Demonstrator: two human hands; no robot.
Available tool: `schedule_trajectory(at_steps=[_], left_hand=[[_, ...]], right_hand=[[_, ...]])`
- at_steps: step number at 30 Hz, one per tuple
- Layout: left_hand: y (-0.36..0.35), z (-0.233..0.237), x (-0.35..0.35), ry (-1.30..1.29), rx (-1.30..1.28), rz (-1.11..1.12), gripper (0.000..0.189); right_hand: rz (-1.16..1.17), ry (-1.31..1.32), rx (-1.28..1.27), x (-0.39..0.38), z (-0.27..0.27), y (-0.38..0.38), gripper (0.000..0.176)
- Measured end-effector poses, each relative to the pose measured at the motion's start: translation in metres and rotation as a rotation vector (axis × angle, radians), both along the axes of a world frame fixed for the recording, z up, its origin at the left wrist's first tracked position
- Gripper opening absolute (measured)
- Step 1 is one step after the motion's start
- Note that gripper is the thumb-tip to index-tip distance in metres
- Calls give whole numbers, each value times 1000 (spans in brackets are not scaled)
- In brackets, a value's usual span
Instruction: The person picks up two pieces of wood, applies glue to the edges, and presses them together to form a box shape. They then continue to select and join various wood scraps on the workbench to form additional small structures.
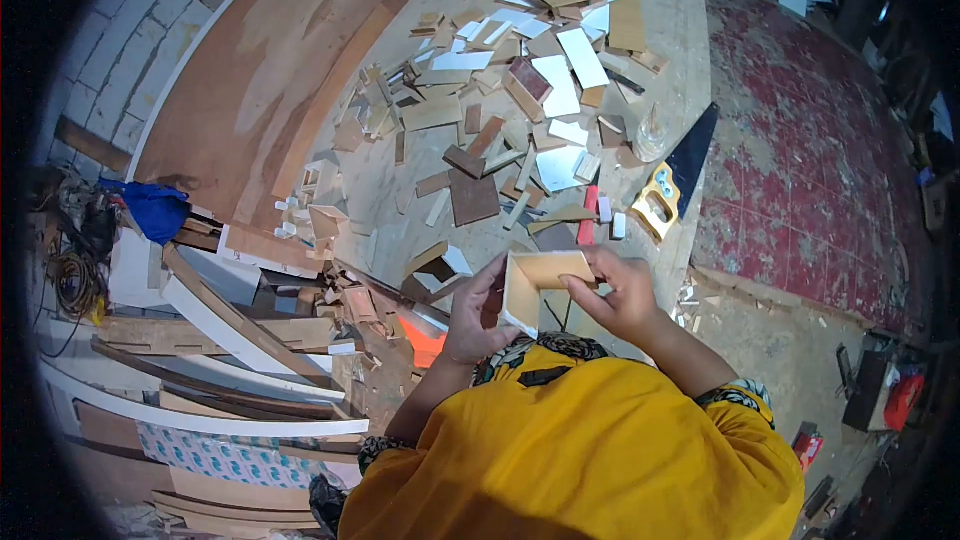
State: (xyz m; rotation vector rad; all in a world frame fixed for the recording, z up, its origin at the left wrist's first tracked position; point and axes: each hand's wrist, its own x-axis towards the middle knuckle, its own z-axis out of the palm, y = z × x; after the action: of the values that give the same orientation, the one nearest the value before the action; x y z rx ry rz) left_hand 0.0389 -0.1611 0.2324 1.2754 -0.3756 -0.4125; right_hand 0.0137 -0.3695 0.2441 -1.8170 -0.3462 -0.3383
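Close in front of my body I hold a small assembly of thin wooden boards (521,292) joined at an angle, like part of a small box. My left hand (474,318) grips its left board, thumb near the lower edge. My right hand (622,298) pinches the right board, thumb on the inner face and fingers behind. Just beyond my left hand lies another small open wooden frame (436,266). A red strip (587,216) and small white blocks (618,226) lie on the work surface beyond my right hand.
A handsaw with a yellow handle (655,204) and a clear jar (651,140) lie right of a heap of wood offcuts (520,80). A large brown panel (270,50) leans at left above stacked long boards (220,360). A worn red surface (800,140) is at right.
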Motion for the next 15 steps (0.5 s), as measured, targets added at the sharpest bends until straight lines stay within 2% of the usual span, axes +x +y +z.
schedule_trajectory(at_steps=[1,3,5,7,9,14,15], left_hand=[[0,2,-1,-94,33,-24,83],[1,1,-3,-113,-4,-17,83],[0,5,-3,-250,70,-4,75],[-1,13,-2,-256,107,-35,78],[-2,19,-2,-379,209,-64,76],[-6,23,-4,-338,172,-51,76],[-7,24,-5,-300,148,-47,78]], right_hand=[[6,-9,-3,-1,1,-1,21],[-4,-147,-98,-4,3,-4,19],[-11,-184,-103,-6,6,-3,18],[-61,-236,-100,-9,6,-2,12],[-79,-238,-91,-11,8,-2,12],[-79,-265,-71,-11,13,-4,16],[-59,-202,-70,-10,14,-5,15]])
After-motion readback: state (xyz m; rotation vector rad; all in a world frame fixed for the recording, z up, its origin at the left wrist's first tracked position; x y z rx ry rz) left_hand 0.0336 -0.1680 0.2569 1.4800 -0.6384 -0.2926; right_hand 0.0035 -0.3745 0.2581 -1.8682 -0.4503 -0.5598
